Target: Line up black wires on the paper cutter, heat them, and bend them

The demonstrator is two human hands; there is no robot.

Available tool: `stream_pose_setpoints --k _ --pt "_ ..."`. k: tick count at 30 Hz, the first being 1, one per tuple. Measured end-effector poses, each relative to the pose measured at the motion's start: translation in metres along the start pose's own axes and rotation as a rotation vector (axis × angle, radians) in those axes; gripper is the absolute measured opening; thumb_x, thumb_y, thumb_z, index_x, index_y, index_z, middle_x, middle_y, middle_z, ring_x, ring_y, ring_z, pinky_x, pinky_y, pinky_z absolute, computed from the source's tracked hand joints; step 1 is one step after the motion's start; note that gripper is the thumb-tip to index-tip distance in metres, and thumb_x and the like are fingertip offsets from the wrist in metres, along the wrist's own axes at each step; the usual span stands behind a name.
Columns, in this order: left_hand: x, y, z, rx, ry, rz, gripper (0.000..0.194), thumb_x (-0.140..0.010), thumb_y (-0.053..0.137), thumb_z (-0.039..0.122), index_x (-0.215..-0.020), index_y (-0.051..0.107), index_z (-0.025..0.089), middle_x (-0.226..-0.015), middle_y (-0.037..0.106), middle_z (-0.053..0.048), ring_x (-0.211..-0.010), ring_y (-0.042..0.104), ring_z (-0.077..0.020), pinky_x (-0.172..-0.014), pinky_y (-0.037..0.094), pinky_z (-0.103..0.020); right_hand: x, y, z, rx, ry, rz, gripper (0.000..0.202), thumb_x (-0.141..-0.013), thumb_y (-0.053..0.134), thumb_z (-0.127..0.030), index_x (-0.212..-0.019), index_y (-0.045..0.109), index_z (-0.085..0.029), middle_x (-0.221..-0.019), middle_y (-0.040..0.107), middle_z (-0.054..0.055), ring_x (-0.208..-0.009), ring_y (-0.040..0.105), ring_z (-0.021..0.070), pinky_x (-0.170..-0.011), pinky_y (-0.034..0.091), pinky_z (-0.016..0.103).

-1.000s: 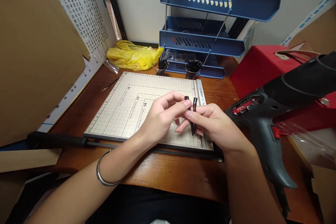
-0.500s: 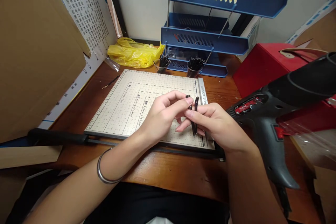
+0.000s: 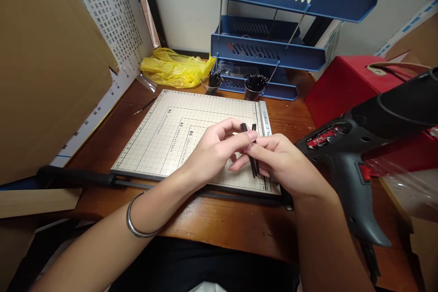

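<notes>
My left hand [image 3: 226, 143] pinches a small bunch of thin black wires [image 3: 252, 164] between thumb and fingers. Against it, my right hand [image 3: 282, 159] is closed on the same black lengths, thumb tip close to the other thumb. Their upper ends stand in two small groups above the thumbs, and the lower ends hang down between the hands. The fingers cover the middle of the bunch. Both hands are over the right front part of a gridded paper cutter [image 3: 147, 146], whose black handle [image 3: 75, 177] lies at the left front.
Two cups of black wires, a left cup [image 3: 211, 87] and a right cup [image 3: 252, 95], stand behind the cutter. Further back are a yellow plastic bag [image 3: 176, 68] and a blue tiered tray [image 3: 267, 48]. A heat gun [image 3: 356, 159] and red box [image 3: 337, 86] occupy the right side.
The black wires have shifted slightly between my fingers, and their two upper groups stand closer together. My left thumb has slid a little to the right.
</notes>
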State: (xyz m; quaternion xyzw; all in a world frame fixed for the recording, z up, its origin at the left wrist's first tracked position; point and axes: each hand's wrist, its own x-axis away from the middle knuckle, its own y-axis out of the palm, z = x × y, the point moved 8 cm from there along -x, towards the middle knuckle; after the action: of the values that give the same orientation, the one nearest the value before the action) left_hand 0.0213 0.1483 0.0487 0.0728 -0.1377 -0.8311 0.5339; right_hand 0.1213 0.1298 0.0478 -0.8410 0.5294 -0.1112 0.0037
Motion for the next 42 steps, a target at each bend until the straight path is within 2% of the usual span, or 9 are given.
stream_pose_setpoints --k 4,9,21,31,37,42 --pt "-0.0008 -0.0003 -0.0044 0.029 -0.047 0.019 0.019 -0.084 0.073 0.031 -0.080 0.062 0.017 -0.079 0.062 0.000 -0.067 0.054 -0.0087 -0.057 0.040 -0.020 -0.0009 0.0024 -0.0003 0.031 0.013 -0.019 0.050 -0.092 0.059 -0.053 -0.078 0.082 -0.012 -0.042 0.025 -0.007 -0.042 0.020 0.0061 -0.041 0.012 0.024" --pt "-0.0017 -0.0003 -0.0057 0.039 -0.065 0.045 0.017 -0.081 0.074 0.030 -0.079 0.063 0.017 -0.081 0.062 0.000 -0.066 0.054 -0.0087 -0.055 0.038 -0.020 -0.0008 0.0044 -0.0012 0.023 0.009 -0.028 0.055 -0.087 0.064 -0.062 -0.077 0.083 -0.011 -0.041 0.032 -0.005 -0.043 0.023 0.0059 -0.040 0.013 0.024" --pt "-0.0019 0.0002 -0.0070 0.041 -0.085 0.045 0.017 -0.082 0.072 0.029 -0.077 0.064 0.015 -0.081 0.062 -0.001 -0.065 0.053 -0.0088 -0.055 0.039 -0.020 -0.0007 0.0048 -0.0033 0.062 -0.012 -0.031 0.042 -0.095 0.060 -0.044 -0.083 0.083 -0.011 -0.044 0.037 -0.006 -0.043 0.027 0.0049 -0.041 0.017 0.023" --pt "-0.0035 -0.0011 -0.0075 0.002 -0.063 0.041 0.016 -0.083 0.071 0.029 -0.078 0.069 0.015 -0.079 0.062 -0.001 -0.070 0.055 -0.0109 -0.061 0.040 -0.022 -0.0008 0.0040 -0.0043 0.066 -0.026 -0.031 0.041 -0.095 0.060 -0.043 -0.081 0.083 -0.011 -0.044 0.035 -0.006 -0.044 0.027 0.0054 -0.043 0.019 0.023" --pt "-0.0037 -0.0008 -0.0077 0.003 -0.063 0.042 0.016 -0.082 0.071 0.030 -0.078 0.069 0.014 -0.079 0.063 -0.002 -0.070 0.056 -0.0116 -0.060 0.040 -0.022 -0.0001 0.0033 -0.0024 0.080 -0.002 -0.028 0.046 -0.094 0.060 -0.049 -0.081 0.083 -0.011 -0.044 0.035 -0.006 -0.043 0.025 0.0059 -0.042 0.016 0.024" --pt "-0.0014 -0.0008 -0.0022 -0.019 -0.020 0.065 0.018 -0.084 0.073 0.032 -0.082 0.070 0.015 -0.076 0.061 0.001 -0.064 0.051 -0.0085 -0.057 0.039 -0.020 -0.0006 0.0025 -0.0058 0.065 -0.042 -0.009 0.047 -0.091 0.064 -0.054 -0.078 0.084 -0.014 -0.044 0.039 -0.004 -0.042 0.028 0.0052 -0.041 0.017 0.024"
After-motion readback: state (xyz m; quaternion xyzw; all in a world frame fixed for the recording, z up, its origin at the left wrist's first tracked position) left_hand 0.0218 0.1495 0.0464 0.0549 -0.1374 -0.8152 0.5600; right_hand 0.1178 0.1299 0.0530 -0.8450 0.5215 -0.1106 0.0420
